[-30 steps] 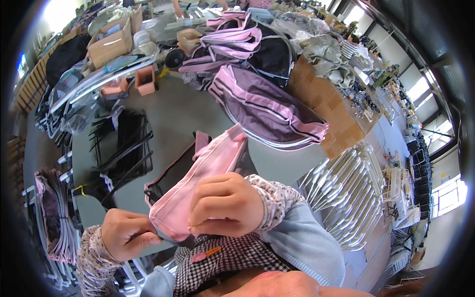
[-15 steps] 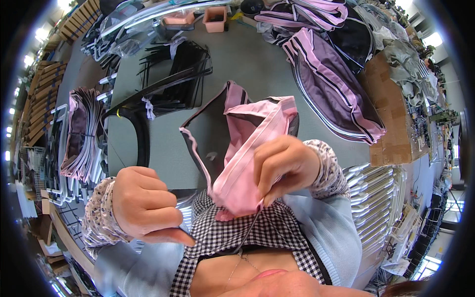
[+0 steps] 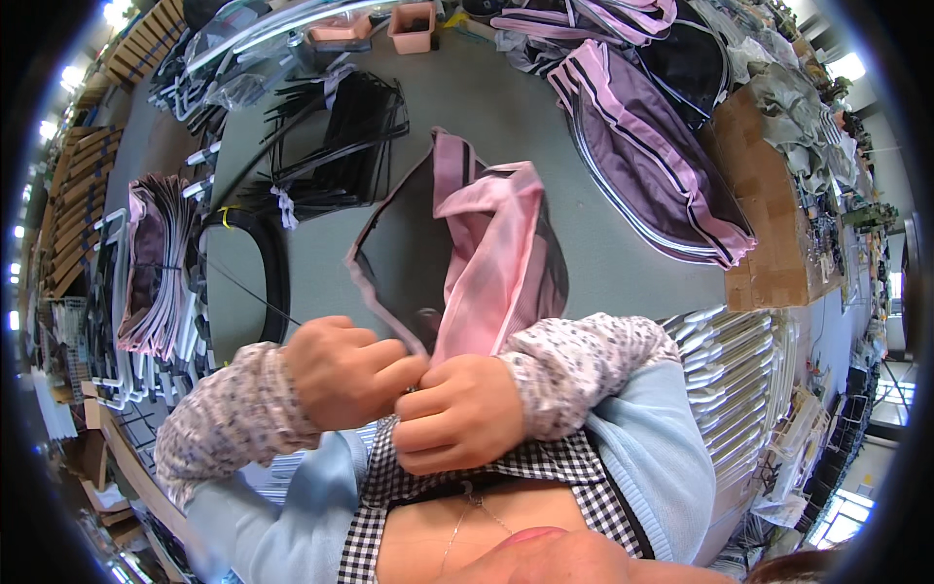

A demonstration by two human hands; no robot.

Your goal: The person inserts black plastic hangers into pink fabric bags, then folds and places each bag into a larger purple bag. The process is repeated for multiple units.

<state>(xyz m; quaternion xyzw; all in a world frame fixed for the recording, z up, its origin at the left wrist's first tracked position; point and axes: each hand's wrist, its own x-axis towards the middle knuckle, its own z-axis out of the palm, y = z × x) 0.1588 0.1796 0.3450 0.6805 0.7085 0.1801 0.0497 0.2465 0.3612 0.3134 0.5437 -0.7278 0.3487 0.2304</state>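
Note:
A pink fabric piece (image 3: 486, 263) with a dark mesh side stands in a loose loop on the grey table. Its near end comes down to my two hands in front of my checked apron. My right hand (image 3: 459, 414) is closed on that near end, fingers curled. Right beside it is my left hand (image 3: 352, 375), closed and slightly blurred, its fingertips meeting those of the right; what they pinch is hidden. A thin dark strand (image 3: 248, 289) runs from the black coil (image 3: 276, 277) at the left toward my left hand.
A bundle of black strips (image 3: 336, 146) tied with white lies at the far left. Larger pink and mauve fabric pieces (image 3: 652, 156) rest at the right beside a cardboard box (image 3: 769, 204). Stacked fabric (image 3: 156, 263) hangs left; an orange bin (image 3: 412, 29) stands at the back.
My left hand has moved right and up to meet the right hand. My right hand has shifted left and down along the pink fabric piece to its near end.

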